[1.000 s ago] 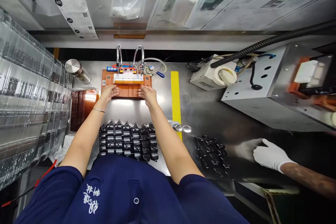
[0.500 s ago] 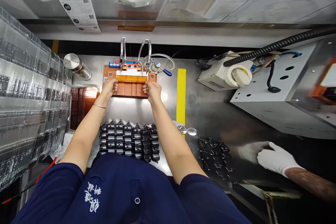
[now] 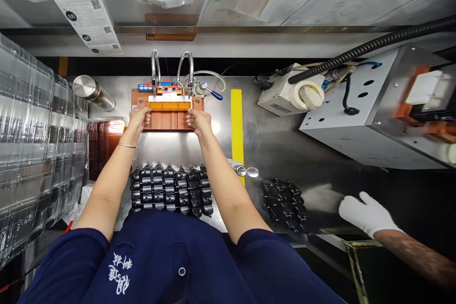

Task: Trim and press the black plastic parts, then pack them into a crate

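Observation:
My left hand [image 3: 140, 119] is closed at the left end of a flat orange strip [image 3: 169, 106] with small marks or holes along it. At the strip's other end my right hand [image 3: 199, 121] is closed too, thumb and fingers pinched together. The strip lies level across a copper-brown fixture [image 3: 169, 120], just in front of a white block. Two bent metal nozzle hoses [image 3: 185, 62] point down at the back of this fixture, and a blue-handled lever [image 3: 216, 95] sticks out on its right. My fingertips partly hide the strip's ends.
Rows of black moulded parts [image 3: 171, 189] lie before me, and more black parts [image 3: 284, 203] lie to the right. A steel flask [image 3: 93, 92], clear trays [image 3: 35, 147], yellow tape [image 3: 237, 128] and a white machine [image 3: 342, 128] surround the bench. Another person's white-gloved hand [image 3: 366, 213] is at right.
The whole view has shifted, so the bench appears further left. Both my hands stay at the strip's ends, with little visible movement against the fixture.

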`<move>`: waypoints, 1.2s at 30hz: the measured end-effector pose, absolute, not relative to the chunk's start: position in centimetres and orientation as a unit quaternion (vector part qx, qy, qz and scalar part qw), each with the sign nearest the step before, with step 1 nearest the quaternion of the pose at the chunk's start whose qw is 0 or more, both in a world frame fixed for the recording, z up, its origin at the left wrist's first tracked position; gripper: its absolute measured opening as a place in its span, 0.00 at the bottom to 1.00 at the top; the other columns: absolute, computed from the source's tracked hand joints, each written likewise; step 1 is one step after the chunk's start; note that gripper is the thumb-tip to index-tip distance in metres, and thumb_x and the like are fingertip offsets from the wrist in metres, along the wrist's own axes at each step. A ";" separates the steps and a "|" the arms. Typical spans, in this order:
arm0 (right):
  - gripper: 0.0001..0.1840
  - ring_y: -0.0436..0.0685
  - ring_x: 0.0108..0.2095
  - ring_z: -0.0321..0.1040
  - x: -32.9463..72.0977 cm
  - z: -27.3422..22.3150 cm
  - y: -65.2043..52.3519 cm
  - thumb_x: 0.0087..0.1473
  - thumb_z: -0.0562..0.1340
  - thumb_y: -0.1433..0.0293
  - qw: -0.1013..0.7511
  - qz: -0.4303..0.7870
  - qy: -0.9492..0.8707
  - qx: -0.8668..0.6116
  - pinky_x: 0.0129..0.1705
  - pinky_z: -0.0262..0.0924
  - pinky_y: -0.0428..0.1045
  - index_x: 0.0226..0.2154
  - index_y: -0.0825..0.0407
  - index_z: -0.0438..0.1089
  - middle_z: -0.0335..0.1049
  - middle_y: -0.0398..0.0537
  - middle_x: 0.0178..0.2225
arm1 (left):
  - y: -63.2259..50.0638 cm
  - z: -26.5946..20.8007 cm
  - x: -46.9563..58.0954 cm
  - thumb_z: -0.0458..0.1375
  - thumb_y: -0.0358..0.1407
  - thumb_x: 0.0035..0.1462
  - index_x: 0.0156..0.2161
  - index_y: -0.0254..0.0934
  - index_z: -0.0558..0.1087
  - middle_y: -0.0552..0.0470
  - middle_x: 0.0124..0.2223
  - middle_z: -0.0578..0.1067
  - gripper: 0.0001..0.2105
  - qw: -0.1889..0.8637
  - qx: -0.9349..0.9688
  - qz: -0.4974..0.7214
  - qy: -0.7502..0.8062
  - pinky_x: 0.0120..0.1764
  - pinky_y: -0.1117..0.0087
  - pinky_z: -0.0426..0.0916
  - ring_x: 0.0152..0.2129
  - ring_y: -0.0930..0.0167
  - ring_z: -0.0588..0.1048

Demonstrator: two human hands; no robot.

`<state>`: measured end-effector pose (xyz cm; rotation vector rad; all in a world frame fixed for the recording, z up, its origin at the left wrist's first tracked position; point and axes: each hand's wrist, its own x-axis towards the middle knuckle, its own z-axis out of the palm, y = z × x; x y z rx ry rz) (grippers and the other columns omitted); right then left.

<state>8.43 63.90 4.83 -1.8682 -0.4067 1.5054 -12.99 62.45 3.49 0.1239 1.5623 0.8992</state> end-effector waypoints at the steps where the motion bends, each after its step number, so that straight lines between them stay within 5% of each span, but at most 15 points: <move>1: 0.08 0.45 0.13 0.62 8.6 4.8 64.1 0.49 0.65 0.74 0.339 0.589 -0.153 -0.717 0.12 0.59 0.39 0.23 0.55 0.66 0.69 0.41 0.14 | 62.5 3.4 -13.4 0.63 0.28 0.46 0.25 0.32 0.69 0.56 0.15 0.69 0.06 0.625 0.068 0.377 0.680 0.16 0.78 0.62 0.10 0.78 0.65; 8: 0.06 0.48 0.27 0.74 10.0 6.2 62.5 0.48 0.67 0.75 0.323 0.627 -0.180 -0.685 0.30 0.71 0.43 0.31 0.56 0.69 0.76 0.46 0.26 | 61.8 3.3 -16.1 0.65 0.23 0.48 0.33 0.27 0.73 0.44 0.29 0.79 0.06 0.711 0.129 0.349 0.597 0.31 0.74 0.75 0.24 0.72 0.79; 11: 0.15 0.53 0.33 0.75 12.4 7.2 56.1 0.43 0.69 0.68 0.331 0.561 -0.291 -0.701 0.38 0.72 0.49 0.36 0.53 0.71 0.77 0.47 0.33 | 59.7 4.1 -16.8 0.65 0.22 0.47 0.37 0.29 0.73 0.46 0.30 0.79 0.10 0.689 0.146 0.363 0.610 0.29 0.74 0.74 0.23 0.73 0.78; 16: 0.29 0.68 0.52 0.67 17.4 6.7 41.2 0.37 0.70 0.55 0.215 0.370 -0.461 -0.777 0.54 0.63 0.62 0.42 0.50 0.73 0.72 0.59 0.49 | 54.4 5.0 -16.3 0.61 0.28 0.53 0.34 0.31 0.72 0.51 0.27 0.76 0.03 0.629 0.126 0.381 0.666 0.22 0.77 0.68 0.17 0.78 0.72; 22: 0.21 0.65 0.34 0.74 18.8 5.5 34.0 0.43 0.63 0.50 0.164 0.436 -0.433 -0.772 0.39 0.68 0.58 0.29 0.50 0.73 0.78 0.52 0.31 | 50.2 5.5 -14.2 0.58 0.28 0.54 0.35 0.31 0.71 0.52 0.28 0.75 0.03 0.629 0.107 0.382 0.669 0.24 0.77 0.68 0.18 0.78 0.71; 25: 0.24 0.64 0.34 0.73 19.0 7.0 36.7 0.46 0.62 0.49 0.177 0.387 -0.447 -0.787 0.39 0.67 0.58 0.32 0.53 0.74 0.77 0.53 0.31 | 49.2 6.0 -13.4 0.56 0.30 0.55 0.38 0.32 0.71 0.51 0.30 0.76 0.05 0.607 0.175 0.382 0.675 0.26 0.76 0.68 0.21 0.77 0.72; 31: 0.23 0.65 0.55 0.64 13.3 9.0 48.9 0.54 0.60 0.64 0.161 0.165 -0.744 -0.627 0.56 0.57 0.60 0.52 0.54 0.69 0.71 0.56 0.53 | 49.5 7.2 -11.1 0.55 0.40 0.60 0.44 0.34 0.74 0.42 0.45 0.77 0.13 0.276 0.547 0.431 0.662 0.47 0.61 0.69 0.45 0.65 0.73; 36: 0.25 0.65 0.61 0.56 7.0 5.5 56.5 0.56 0.56 0.74 0.079 0.118 -0.837 -0.528 0.61 0.45 0.65 0.56 0.54 0.65 0.64 0.57 0.60 | 52.4 6.0 -9.5 0.54 0.38 0.62 0.47 0.36 0.74 0.43 0.51 0.76 0.12 0.127 0.745 0.269 0.597 0.57 0.52 0.60 0.51 0.60 0.71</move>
